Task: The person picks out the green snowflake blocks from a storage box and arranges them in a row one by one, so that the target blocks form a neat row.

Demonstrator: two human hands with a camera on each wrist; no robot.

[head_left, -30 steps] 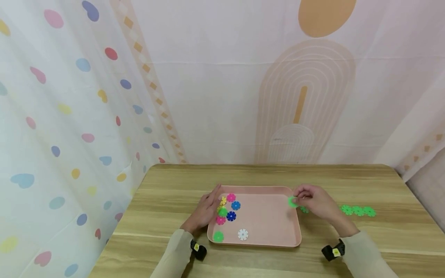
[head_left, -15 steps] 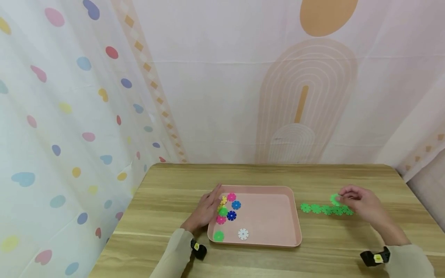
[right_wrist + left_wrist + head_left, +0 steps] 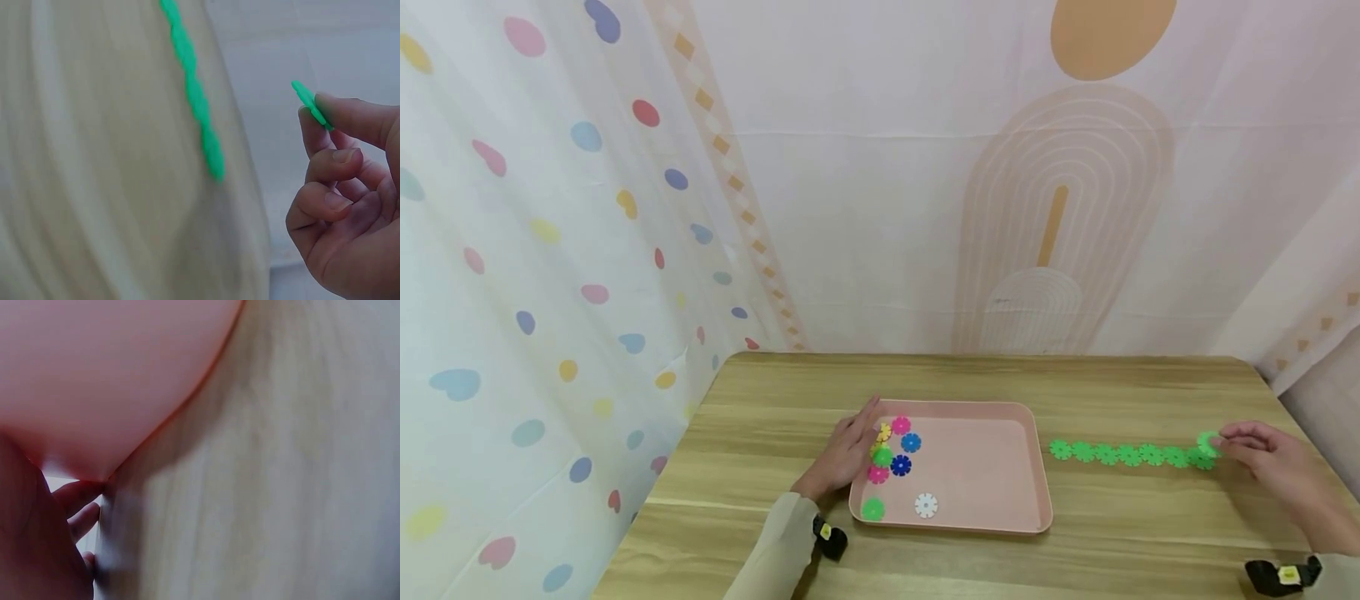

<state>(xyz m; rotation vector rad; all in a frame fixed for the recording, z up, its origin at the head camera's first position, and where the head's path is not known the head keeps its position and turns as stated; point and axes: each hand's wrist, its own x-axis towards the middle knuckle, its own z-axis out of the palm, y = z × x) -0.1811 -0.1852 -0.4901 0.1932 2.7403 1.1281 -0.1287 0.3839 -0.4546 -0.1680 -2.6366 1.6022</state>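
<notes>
My right hand (image 3: 1273, 462) pinches a green notched plastic disc (image 3: 307, 103) between thumb and forefinger, the other fingers curled. In the head view that disc overlaps the right end of a row of green notched discs (image 3: 1130, 455); the right wrist view shows it raised above the table. The row lies flat, its discs overlapping in a line. My left hand (image 3: 842, 454) rests along the left side of a pink tray (image 3: 977, 467), fingers extended. Several discs lie in the tray's left part: pink (image 3: 901, 426), blue (image 3: 911, 442), dark blue (image 3: 900, 465), green (image 3: 873, 509), yellow and white (image 3: 927, 505).
The tray stands on a wood-grain table (image 3: 737, 467), left of the green row. A patterned curtain (image 3: 880, 208) hangs behind the table's back edge, and a dotted one (image 3: 550, 333) on the left.
My right hand has travelled rightward with the green disc, from the tray's right rim along the row to its far end. My left hand and the tray stay in place.
</notes>
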